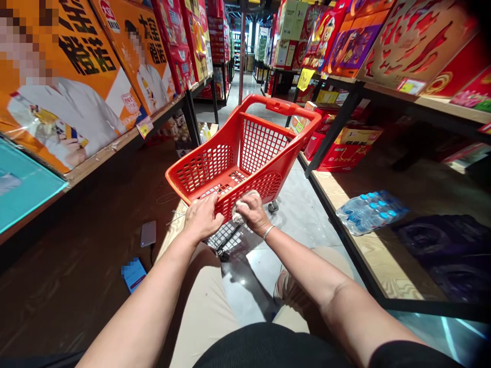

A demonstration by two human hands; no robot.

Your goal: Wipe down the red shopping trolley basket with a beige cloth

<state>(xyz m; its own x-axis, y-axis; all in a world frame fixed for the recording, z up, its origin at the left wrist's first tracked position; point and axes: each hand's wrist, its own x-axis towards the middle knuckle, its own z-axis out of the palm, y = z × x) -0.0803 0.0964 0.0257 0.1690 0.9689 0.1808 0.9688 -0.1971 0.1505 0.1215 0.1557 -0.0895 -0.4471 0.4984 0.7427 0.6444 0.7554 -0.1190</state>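
A red plastic shopping cart (264, 191) with lattice walls stands in the aisle in front of my knees, its handle at the far end. My left hand (202, 217) is closed over the near rim, the thumb outside and the fingertips hidden behind the edge. Bunched in my right hand (253, 212) is a whitish cloth (250, 195), pressed against the outer face of the near wall. A bracelet circles my right wrist. Some of the cart's wheels show on the tiles beneath it.
Shelves of boxed goods line both sides. On the low left shelf lie a pale phone-like device (149, 234) and a blue-screened phone (134, 275). The low right shelf (387, 266) bears shrink-wrapped water bottles (374, 210) and dark purple packs (448, 245). A post rises behind the cart.
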